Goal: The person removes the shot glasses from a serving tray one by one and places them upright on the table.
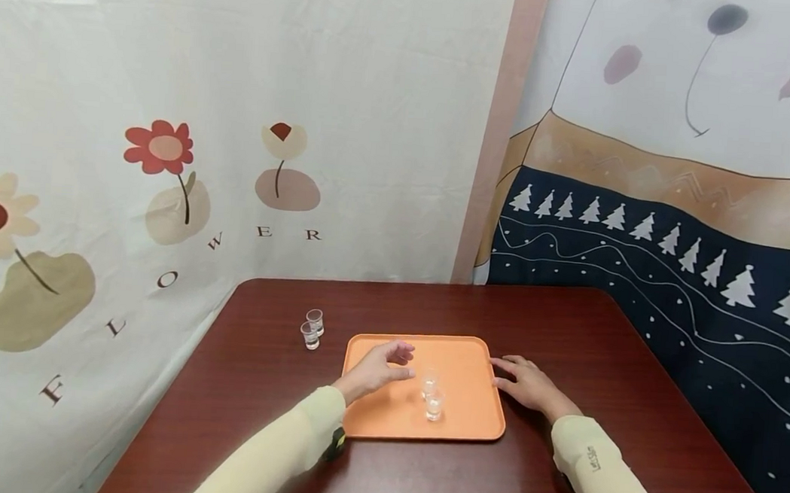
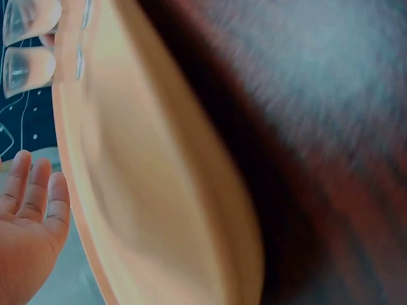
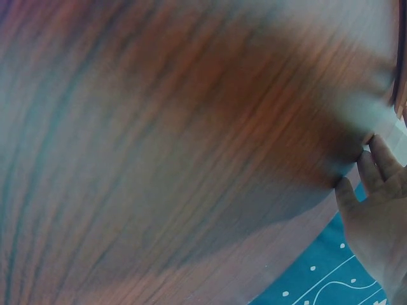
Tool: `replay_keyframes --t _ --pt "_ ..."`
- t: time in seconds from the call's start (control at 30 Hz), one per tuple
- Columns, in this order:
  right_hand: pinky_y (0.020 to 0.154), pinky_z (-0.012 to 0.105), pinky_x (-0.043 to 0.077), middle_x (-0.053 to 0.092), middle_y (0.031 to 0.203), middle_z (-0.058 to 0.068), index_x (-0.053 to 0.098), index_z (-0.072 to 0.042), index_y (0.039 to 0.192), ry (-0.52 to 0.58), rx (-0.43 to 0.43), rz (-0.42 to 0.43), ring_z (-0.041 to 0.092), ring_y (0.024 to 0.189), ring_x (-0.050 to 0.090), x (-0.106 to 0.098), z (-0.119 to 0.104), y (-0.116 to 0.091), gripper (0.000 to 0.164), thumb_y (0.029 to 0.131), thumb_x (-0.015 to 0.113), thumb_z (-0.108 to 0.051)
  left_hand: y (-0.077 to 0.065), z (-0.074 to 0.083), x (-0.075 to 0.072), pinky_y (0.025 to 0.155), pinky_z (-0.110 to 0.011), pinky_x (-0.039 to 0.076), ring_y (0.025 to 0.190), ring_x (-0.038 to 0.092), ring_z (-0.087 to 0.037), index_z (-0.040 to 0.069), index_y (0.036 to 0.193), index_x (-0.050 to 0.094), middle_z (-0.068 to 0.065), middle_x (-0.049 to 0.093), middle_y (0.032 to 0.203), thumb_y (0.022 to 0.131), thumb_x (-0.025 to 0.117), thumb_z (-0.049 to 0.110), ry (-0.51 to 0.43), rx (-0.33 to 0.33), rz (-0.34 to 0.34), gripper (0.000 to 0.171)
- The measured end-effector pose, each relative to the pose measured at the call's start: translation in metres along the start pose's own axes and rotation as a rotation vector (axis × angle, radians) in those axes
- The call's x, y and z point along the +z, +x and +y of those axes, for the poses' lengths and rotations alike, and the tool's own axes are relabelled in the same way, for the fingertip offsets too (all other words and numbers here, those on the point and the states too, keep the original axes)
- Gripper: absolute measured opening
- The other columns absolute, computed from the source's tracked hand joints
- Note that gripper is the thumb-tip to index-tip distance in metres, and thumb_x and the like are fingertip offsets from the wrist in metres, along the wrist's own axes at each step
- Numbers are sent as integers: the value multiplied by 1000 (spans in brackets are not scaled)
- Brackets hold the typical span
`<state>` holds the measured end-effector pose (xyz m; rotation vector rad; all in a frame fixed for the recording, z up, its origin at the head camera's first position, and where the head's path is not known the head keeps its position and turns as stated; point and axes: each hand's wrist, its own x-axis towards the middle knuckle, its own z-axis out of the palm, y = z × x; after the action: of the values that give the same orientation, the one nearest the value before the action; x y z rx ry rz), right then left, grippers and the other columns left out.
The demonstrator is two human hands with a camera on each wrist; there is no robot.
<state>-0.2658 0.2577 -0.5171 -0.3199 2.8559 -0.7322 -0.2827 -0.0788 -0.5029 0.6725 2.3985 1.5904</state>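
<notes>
An orange tray (image 1: pixel 387 419) lies on the dark red-brown table. Two small clear shot glasses (image 1: pixel 433 409) stand close together on it, right of its middle. Above the tray's left half hovers my left hand (image 1: pixel 379 368), fingers loosely bent and nothing in them; the left wrist view shows its palm (image 2: pixel 28 248) apart from the glasses (image 2: pixel 28 67). Beside the tray's right edge, my right hand (image 1: pixel 528 383) rests with its fingertips on the tabletop, holding nothing. Whether the thumb or a finger touches the rim I cannot tell. The right wrist view shows fingertips (image 3: pixel 346 190) against the table.
Two more clear shot glasses (image 1: pixel 311 336) stand on the table (image 1: pixel 257 389) to the left of the tray, near its far left corner. A flower-printed cloth (image 1: pixel 389 125) hangs behind and to the left, and a dark tree-patterned cloth (image 1: pixel 638 269) hangs at the right.
</notes>
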Motion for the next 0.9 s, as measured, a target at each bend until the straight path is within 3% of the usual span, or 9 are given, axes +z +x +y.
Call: replay_keyframes --t 0.2,0.37,0.6,0.9 --pt "102 66 34 42 145 25 52 -14 145 -5 -26 16 47 132 39 0 1 -1 53 99 61 -36 1 -6 10 96 -47 48 109 60 -40 -12 127 54 -27 62 117 87 74 2 -27 36 -69 47" --pt "102 66 34 42 145 25 52 -14 145 -9 -30 26 47 131 40 0 3 1 52 99 60 -36 1 0 15 95 -47 49 108 60 -41 -13 124 55 -27 62 116 86 73 -1 -51 44 -103 44" --pt "101 67 33 42 146 25 51 -14 146 3 -13 19 48 132 39 1 3 1 53 99 60 -38 2 -2 23 88 -33 51 104 62 -33 -10 123 59 -20 65 110 86 75 -1 -56 11 -106 41" --pt "102 66 34 43 145 24 53 -15 145 -1 -23 26 46 132 40 2 3 0 50 99 60 -35 3 -4 29 83 -26 52 96 63 -23 -9 117 63 -14 68 103 85 73 -5 -53 22 -108 34"
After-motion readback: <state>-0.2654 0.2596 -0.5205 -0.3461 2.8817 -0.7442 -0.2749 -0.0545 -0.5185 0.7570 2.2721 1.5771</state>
